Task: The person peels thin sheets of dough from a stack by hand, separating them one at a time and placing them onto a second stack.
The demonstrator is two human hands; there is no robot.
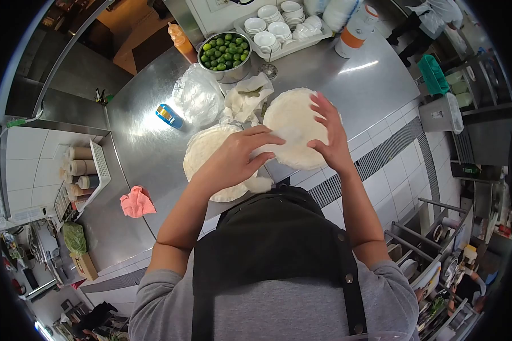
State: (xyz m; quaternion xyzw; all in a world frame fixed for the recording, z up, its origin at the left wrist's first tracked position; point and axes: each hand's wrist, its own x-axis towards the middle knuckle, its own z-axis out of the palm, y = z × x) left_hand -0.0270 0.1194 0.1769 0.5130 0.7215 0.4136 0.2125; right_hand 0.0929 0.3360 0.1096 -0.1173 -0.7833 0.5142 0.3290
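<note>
Two pale, round, flat piles that look like flour tortillas lie at the counter's front edge: the left pile [202, 153] and the right pile [290, 113]. My left hand [233, 156] reaches over the left pile, fingers and thumb closing on a thin whitish sheet [265, 149] beside the right pile. My right hand [331, 136] is at the right pile's far side, fingers spread and curved, holding nothing. A loose pale flap [257, 184] sticks out below my left wrist. Crumpled white paper [244, 102] lies just behind both piles.
On the steel counter [148, 113] are a clear plastic bag [198, 96], a blue packet [169, 116], a bowl of limes [226, 54], a tray of small white dishes [290, 47] and a pink cloth [137, 202]. Other people [432, 20] stand in the background.
</note>
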